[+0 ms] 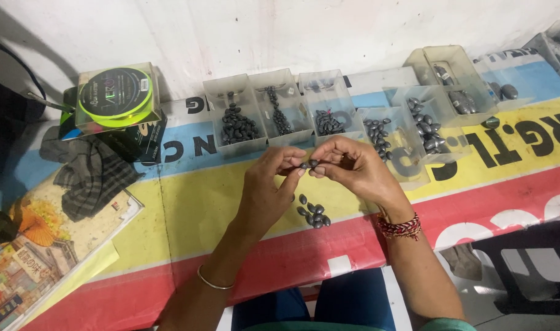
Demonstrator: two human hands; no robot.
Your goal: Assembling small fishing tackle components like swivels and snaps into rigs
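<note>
A person's left hand [269,184] and right hand [353,168] meet at the centre of the frame above a banner-covered table [188,208] striped in blue, yellow and red. Each hand pinches a small dark oval weight [309,164] between thumb and forefinger, the fingertips narrowed tight, the two pieces nearly touching. Whether a line runs between them cannot be told.

Just below the hands, toward six o'clock, a small heap of loose weights [314,214] lies on the yellow stripe near the red one. Beyond the hands, from eleven round to two o'clock, a row of clear plastic trays [280,104] stands against the wall, each tray holding more dark weights of differing sizes; further trays [451,79] sit at two o'clock.

At ten o'clock a boxed spool of bright green line [116,97] rests on a dark box, with a grey striped cloth [90,175] just below it. A printed book [41,251] lies at eight o'clock. A red thread band [401,227] circles the right wrist and a thin metal bangle [214,283] the left.
</note>
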